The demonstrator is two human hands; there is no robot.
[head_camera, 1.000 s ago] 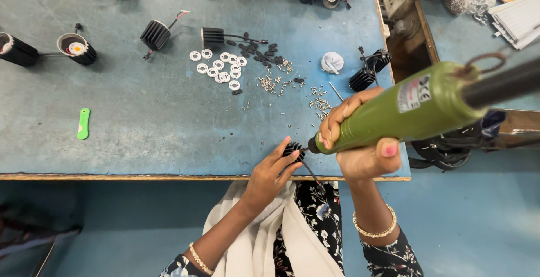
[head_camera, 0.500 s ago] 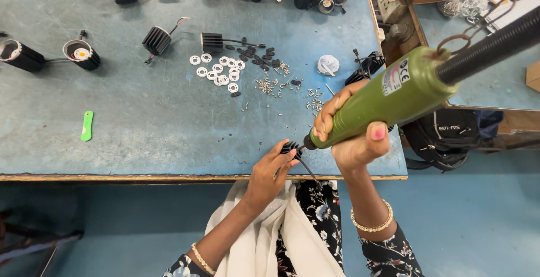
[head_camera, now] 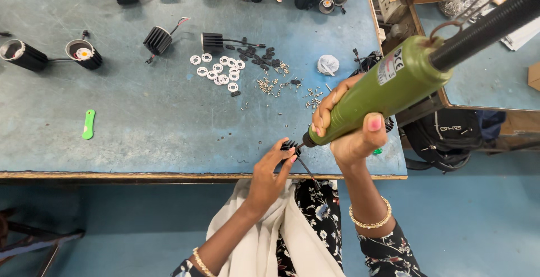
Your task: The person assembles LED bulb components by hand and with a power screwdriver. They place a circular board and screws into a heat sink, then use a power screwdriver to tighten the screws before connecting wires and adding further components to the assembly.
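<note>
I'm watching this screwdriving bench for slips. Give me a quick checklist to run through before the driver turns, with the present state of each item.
1. Right hand wrapped firmly round the green electric screwdriver: ok.
2. Left hand steadying the small black finned part at the table edge: ok.
3. Bit tip seated on the part: cannot tell, too small to see.
4. Left fingers away from the bit: not ok, they lie right beside it.
5. Part fully supported on the table: cannot tell, it sits at the very edge.
6. Loose screws out of the working spot: ok, they lie farther back.
</note>
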